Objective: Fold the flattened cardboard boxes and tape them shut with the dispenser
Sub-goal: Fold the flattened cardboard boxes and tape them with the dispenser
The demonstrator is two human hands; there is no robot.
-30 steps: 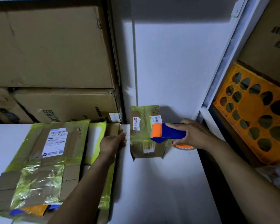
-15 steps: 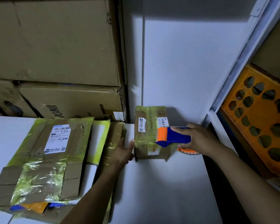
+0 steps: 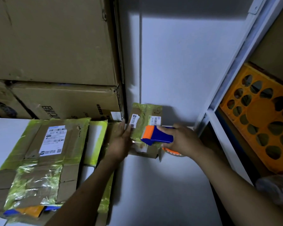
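Observation:
A small cardboard box (image 3: 145,118) wrapped in yellow-green tape stands at the back of the white table (image 3: 153,185), against the wall. My left hand (image 3: 121,142) lies flat against the box's left side, fingers straight. My right hand (image 3: 181,141) grips the blue and orange tape dispenser (image 3: 155,135), whose orange head lies over the front of the box. The orange tape roll (image 3: 171,152) shows under my right hand. A stack of flattened, taped boxes (image 3: 39,160) lies on the table to the left.
Large brown cartons (image 3: 55,62) are stacked behind the flattened pile. A white shelf frame (image 3: 222,111) borders the table on the right, with an orange perforated crate (image 3: 260,118) inside it. A white wall panel stands behind the small box.
My left hand moved right from the flattened stack onto the small box's left side. The right hand with the dispenser stayed at the box front. The view shifted right.

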